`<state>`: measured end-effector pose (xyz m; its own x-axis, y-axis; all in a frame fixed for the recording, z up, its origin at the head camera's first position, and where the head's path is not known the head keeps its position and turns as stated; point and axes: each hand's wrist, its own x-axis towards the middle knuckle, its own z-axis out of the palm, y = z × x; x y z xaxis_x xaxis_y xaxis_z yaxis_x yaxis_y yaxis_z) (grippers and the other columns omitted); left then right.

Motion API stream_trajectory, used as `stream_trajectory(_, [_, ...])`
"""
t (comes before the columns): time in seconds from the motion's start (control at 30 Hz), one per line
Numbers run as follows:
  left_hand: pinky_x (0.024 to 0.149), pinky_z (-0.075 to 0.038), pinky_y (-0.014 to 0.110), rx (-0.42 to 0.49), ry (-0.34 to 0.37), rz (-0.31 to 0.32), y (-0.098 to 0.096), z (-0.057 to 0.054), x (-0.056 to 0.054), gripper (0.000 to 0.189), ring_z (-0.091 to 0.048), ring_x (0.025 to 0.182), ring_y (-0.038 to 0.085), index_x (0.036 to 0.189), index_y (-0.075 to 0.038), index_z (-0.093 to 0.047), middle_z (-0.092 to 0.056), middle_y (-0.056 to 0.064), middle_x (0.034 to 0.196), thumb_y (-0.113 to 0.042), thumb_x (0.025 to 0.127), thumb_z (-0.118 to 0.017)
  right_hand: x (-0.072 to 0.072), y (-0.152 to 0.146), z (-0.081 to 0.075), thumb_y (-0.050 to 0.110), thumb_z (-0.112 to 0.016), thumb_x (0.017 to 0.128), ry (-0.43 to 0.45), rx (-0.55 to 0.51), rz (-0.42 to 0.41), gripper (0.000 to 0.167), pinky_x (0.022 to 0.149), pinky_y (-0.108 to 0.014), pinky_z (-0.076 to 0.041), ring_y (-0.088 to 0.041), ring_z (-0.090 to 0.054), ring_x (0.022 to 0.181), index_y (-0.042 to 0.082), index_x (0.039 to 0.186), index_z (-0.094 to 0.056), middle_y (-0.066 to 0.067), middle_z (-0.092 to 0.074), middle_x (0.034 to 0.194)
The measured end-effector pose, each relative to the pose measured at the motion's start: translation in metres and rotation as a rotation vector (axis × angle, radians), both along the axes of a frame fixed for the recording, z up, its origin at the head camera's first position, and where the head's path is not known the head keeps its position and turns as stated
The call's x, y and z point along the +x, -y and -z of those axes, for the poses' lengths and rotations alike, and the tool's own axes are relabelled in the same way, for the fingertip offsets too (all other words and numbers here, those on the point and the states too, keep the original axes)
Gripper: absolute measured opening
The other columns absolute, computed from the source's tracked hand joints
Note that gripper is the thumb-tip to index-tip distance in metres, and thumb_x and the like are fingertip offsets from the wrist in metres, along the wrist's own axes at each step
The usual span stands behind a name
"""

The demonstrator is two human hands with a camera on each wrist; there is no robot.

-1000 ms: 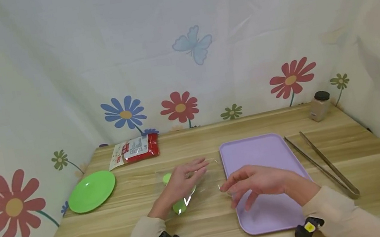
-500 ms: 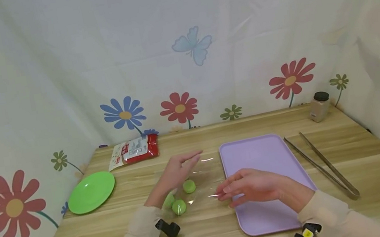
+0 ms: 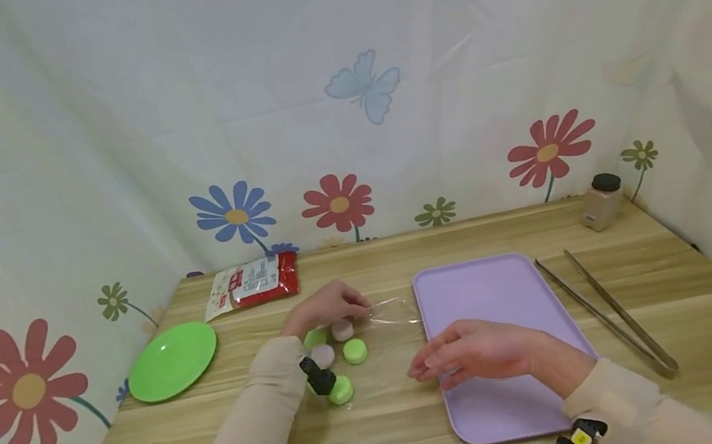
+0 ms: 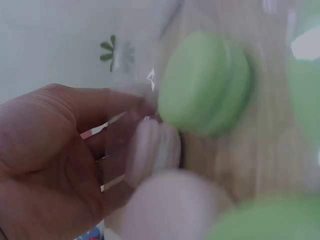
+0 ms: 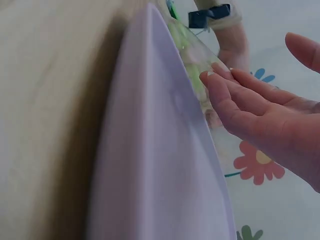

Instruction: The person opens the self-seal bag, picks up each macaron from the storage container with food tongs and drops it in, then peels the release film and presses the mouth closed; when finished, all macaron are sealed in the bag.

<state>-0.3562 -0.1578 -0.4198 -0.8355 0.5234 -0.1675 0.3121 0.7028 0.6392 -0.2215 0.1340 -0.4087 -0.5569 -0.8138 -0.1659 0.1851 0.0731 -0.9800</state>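
A clear plastic bag lies on the table in the head view, with several light green macarons and pale pinkish-purple macarons at its left end. My left hand reaches over the bag and pinches its far edge; in the left wrist view the thumb and fingers meet at the film beside a green macaron. Over the left rim of the purple tray hovers my right hand, fingers loosely extended near the bag's right end. The right wrist view shows its thumb apart from the fingers.
A green plate lies at the left, with a red and white packet behind it. Metal tongs lie right of the tray. A jar with a black lid stands at the back right. A flowered curtain surrounds the table.
My left hand has moved up and back from above the macarons to the bag's far edge and now pinches it, uncovering more macarons. The right hand has shifted slightly left.
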Motion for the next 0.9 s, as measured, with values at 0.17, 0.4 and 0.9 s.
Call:
stream_trajectory(0.17, [0.075,-0.051,0.029,0.107,0.094,-0.082,0.027,0.003,0.008,0.014,-0.06,0.081,0.016,0.101,-0.011,-0.076,-0.071,0.0,0.09,-0.022,0.095,-0.071,-0.01,-0.008,-0.007,0.017,-0.057,0.101,-0.097,0.073,0.016,0.041,0.104,-0.046,-0.047,-0.035,-0.056,0.127,-0.015,0.128,-0.058,-0.027,-0.06,0.132])
stream_trajectory(0.4, [0.064,-0.055,0.026,0.261,0.303,-0.12,0.058,0.007,0.045,0.017,-0.062,0.076,0.016,0.106,0.0,-0.065,-0.068,0.009,0.09,-0.016,0.099,-0.062,-0.031,-0.015,-0.021,0.021,-0.061,0.099,-0.361,0.294,0.095,0.031,0.092,-0.038,-0.054,-0.029,-0.069,0.105,-0.004,0.111,-0.074,-0.016,-0.074,0.107])
stream_trajectory(0.9, [0.072,-0.061,0.04,0.436,0.513,-0.156,0.078,0.022,0.104,0.032,-0.073,0.079,0.025,0.12,0.0,-0.054,-0.073,0.022,0.101,-0.021,0.097,-0.061,-0.067,0.014,-0.005,0.007,-0.074,0.088,-0.675,0.343,0.244,0.011,0.075,-0.03,-0.055,-0.014,-0.065,0.082,0.0,0.097,-0.075,0.0,-0.072,0.088])
